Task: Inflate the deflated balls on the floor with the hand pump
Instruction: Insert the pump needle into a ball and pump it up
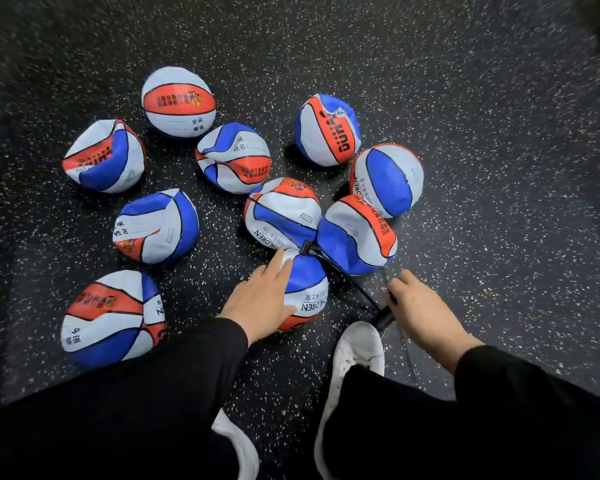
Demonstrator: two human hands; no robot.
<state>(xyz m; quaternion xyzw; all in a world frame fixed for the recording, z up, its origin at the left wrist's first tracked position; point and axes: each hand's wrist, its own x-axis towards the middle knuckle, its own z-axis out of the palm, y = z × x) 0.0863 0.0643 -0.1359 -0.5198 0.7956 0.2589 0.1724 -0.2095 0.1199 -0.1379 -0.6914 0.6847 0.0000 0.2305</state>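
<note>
Left hand flat on nearest ball, right hand gripping hand pump, hose attached; other balls mostly crumpled, awaiting air.

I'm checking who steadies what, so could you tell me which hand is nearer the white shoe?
The right hand: it grips the pump just beyond the white shoe. The left hand rests on the ball, farther left.
</note>
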